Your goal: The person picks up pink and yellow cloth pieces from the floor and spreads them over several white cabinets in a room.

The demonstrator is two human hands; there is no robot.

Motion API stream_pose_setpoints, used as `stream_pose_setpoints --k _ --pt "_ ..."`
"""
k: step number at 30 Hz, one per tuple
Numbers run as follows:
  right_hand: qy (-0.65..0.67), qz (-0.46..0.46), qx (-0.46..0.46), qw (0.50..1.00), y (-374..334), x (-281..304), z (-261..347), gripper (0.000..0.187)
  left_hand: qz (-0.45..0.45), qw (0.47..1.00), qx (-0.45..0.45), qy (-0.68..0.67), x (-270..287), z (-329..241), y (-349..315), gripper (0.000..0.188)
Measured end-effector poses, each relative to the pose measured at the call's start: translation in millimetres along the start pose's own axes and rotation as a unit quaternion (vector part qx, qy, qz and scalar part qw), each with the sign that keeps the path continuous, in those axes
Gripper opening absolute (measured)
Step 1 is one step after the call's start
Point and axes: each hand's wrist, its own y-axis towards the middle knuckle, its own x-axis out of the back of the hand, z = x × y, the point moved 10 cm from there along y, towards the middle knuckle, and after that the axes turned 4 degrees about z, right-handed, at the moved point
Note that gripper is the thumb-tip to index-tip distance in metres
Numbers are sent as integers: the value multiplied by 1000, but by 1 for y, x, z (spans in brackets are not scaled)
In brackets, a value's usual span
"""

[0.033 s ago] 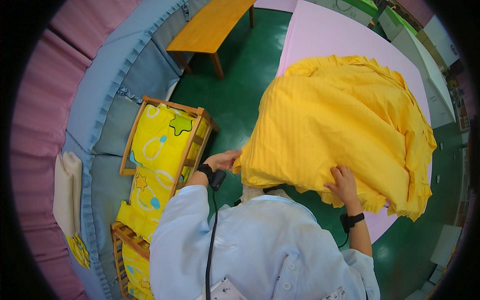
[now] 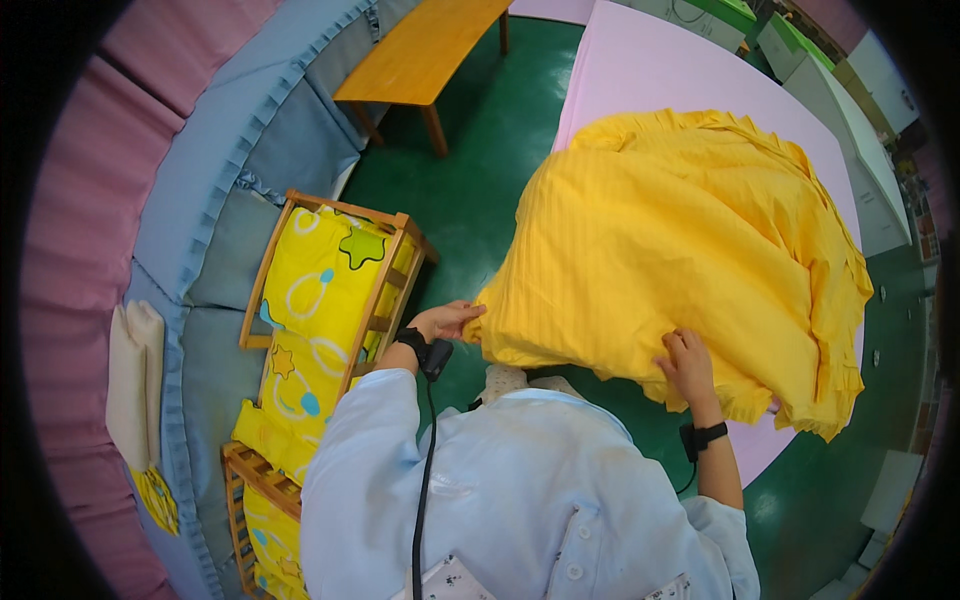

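A large yellow cloth cover with ruffled edges lies rumpled over a pink surface, its near edge hanging toward me. My left hand is closed on the cover's near left corner, pinching it between thumb and fingers. Farther right, my right hand rests on the cloth close to the near edge. Its fingers are slightly bent and the thumb stands apart from them. Black bands with small devices circle both my wrists.
A wooden cot with yellow patterned bedding stands at my left. Beyond it is a wooden bench. The pink surface stretches away under the cover. Cabinets line the far right. A rolled cream mat lies at far left.
My left hand has shifted very slightly at the cover's corner, and the cloth there has moved a little. The fingers of my right hand have moved slightly; the rest looks the same.
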Motion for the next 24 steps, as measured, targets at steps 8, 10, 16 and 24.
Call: stream_pose_setpoints --k 8,10,16,24 --pt "191 -23 -117 974 6 -18 -40 11 -153 952 -264 38 5 -60 -36 34" --pt "195 -48 -112 973 7 -11 -45 11 -157 934 -308 91 -2 -83 -40 37" --pt "229 -159 -122 953 20 14 -47 13 -148 933 -327 -7 -15 -121 -43 30" --pt "195 40 -215 956 39 -23 -56 21 -42 977 -207 -35 12 -84 0 45"
